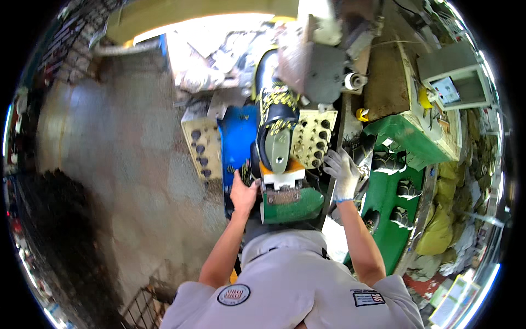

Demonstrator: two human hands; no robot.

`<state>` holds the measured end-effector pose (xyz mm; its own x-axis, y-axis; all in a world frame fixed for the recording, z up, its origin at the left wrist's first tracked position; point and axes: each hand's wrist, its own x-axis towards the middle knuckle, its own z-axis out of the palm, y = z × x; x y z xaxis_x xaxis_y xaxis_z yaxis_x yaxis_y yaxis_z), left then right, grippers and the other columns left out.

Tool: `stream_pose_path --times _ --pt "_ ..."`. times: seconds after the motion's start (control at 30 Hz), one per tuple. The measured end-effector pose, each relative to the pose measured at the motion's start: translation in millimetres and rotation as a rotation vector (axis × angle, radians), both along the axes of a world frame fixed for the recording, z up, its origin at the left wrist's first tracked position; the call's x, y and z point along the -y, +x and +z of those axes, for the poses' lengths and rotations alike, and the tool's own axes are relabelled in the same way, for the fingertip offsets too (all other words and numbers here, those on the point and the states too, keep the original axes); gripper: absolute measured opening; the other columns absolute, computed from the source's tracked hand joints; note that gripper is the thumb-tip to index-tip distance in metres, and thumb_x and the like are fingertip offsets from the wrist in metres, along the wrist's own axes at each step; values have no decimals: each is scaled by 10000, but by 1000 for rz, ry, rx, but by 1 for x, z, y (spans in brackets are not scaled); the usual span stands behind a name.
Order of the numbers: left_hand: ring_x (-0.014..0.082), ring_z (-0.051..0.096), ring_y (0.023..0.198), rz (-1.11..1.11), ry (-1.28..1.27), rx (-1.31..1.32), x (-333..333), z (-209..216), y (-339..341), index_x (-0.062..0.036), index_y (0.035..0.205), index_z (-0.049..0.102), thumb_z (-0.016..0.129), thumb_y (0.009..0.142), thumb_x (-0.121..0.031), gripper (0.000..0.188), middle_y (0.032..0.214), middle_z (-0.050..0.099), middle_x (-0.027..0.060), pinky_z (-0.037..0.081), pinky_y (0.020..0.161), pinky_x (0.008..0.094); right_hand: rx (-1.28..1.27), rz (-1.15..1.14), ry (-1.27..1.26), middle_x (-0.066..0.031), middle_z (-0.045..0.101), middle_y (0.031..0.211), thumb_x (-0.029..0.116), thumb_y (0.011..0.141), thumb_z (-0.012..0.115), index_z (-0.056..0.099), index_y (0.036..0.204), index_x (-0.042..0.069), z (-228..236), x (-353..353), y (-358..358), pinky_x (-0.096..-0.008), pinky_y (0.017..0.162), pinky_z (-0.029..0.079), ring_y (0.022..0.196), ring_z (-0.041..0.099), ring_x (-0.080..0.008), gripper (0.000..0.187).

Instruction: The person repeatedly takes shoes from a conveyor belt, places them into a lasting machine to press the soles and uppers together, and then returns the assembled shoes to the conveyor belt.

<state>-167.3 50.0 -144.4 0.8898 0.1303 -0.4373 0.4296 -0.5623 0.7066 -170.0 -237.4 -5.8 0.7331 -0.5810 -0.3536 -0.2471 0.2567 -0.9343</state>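
A black shoe upper with yellow speckles sits on a grey-green last, mounted on a machine in the middle. Left of that last, my bare left hand has its thumb and fingers closed about a second dark, yellow-speckled upper, mostly hidden against a blue panel. My right hand, in a pale glove with a blue cuff, is raised over the right side with its fingers stretched out. It is near dark shoes at the green rack, and I see nothing in it.
A green rounded machine part stands close before my body. Cream blocks with round holes flank the machine. On the right, a green rack carries several shoes. A lit bench lies beyond; concrete floor spreads left.
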Motion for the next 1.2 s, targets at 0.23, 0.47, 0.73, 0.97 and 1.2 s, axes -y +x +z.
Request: stream_pose_path --times 0.23,0.47,0.73,0.97,1.2 --pt "438 393 1347 -216 322 406 28 -31 11 95 1418 361 780 748 -209 847 1419 439 282 300 1148 506 -176 -97 24 -162 689 1116 279 995 628 515 1380 -54 -33 14 -77 -313 661 572 899 723 -265 522" --pt "408 628 1095 -180 5 269 17 -41 46 33 1269 533 782 745 -381 713 1171 645 255 506 937 482 -134 89 43 -206 664 1222 314 986 637 472 1411 -57 -26 15 -43 -367 764 589 1008 709 -310 587" --pt "309 708 845 -87 -139 269 -66 81 17 11 1084 664 784 733 -410 561 925 721 194 538 795 404 -22 202 106 -223 651 1239 300 973 667 441 1429 -88 25 -5 -31 -345 796 580 1037 698 -294 640" --pt "110 587 712 49 -847 261 -72 259 7 32 1012 670 749 749 -280 416 840 655 33 434 629 247 357 713 332 -255 528 1408 506 892 722 237 1532 -92 119 -83 -16 -414 1050 476 1251 583 -332 1002" --pt "155 635 853 -249 -459 326 94 294 16 54 1073 704 785 823 -300 441 931 695 57 496 777 304 262 535 452 -119 666 1179 328 895 704 573 1327 -29 53 -5 -28 -329 976 475 1100 615 -183 576"
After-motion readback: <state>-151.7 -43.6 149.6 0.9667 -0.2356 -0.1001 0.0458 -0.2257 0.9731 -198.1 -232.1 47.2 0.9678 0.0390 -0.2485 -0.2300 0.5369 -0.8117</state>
